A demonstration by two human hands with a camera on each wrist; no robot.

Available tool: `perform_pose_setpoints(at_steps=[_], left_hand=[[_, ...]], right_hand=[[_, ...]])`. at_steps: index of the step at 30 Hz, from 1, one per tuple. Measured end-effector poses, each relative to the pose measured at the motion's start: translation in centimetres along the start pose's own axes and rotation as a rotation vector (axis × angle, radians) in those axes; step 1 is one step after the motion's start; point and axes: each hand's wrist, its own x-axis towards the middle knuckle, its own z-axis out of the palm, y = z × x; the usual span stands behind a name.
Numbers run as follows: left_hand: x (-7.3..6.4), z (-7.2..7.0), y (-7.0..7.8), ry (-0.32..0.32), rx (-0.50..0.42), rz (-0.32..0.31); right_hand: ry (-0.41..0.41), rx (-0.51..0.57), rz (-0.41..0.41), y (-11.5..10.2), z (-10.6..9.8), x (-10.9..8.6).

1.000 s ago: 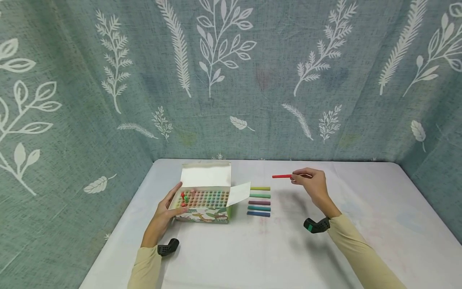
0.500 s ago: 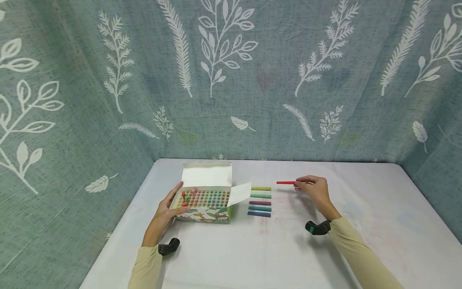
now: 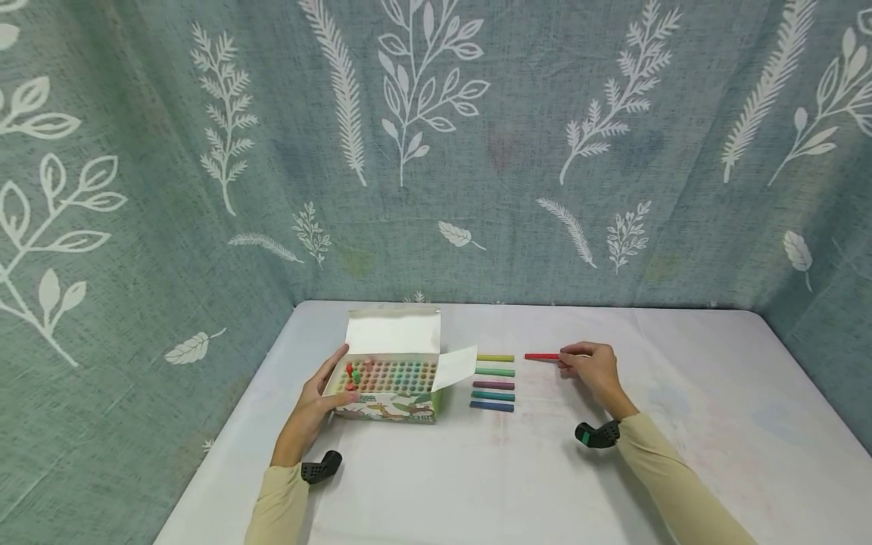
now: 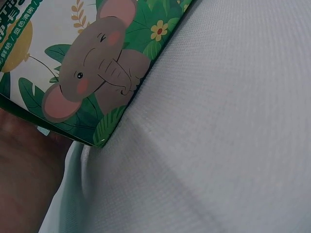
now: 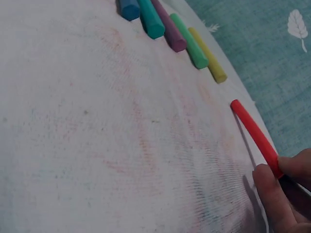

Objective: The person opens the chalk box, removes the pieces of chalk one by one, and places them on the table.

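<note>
In the head view, my right hand [image 3: 591,372] pinches a red chalk stick [image 3: 541,356] by its right end, thumb against fingers. The right wrist view shows this red chalk [image 5: 252,130] low over the white cloth, with a thin shadow beside it. My left hand [image 3: 308,412] grips the left end of a chalk box [image 3: 388,409], thumb over the front edge and fingers at the far left corner. The box has an open white lid and a holed insert with rows of coloured chalk ends; a few red and green ones stick up. An elephant print [image 4: 92,68] fills part of the box in the left wrist view.
A column of loose chalk sticks lies right of the box: yellow [image 3: 496,358], light green [image 3: 495,372], purple [image 3: 493,385], teal [image 3: 493,396] and blue [image 3: 492,406]. The box's side flap [image 3: 455,368] reaches toward them. A green leaf-patterned curtain [image 3: 504,151] hangs behind the table.
My right hand has lowered the red chalk toward the table and moved it slightly to the right, now beyond the yellow stick's right end. My left hand stays on the box.
</note>
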Motion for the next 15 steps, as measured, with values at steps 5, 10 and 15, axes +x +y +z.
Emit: perform_pose_setpoints(at_steps=[5,10,15], left_hand=[[0.06,-0.03,-0.10,0.003,0.005,-0.001],[0.17,0.03,-0.11,0.015,0.002,-0.018],[0.09,0.21,0.45,0.017,-0.012,-0.040]], right_hand=[[-0.007,-0.024,-0.009,-0.03,-0.08,-0.06],[0.007,-0.047,-0.018,-0.10,-0.07,-0.15],[0.026,-0.067,-0.035,-0.08,-0.04,-0.32]])
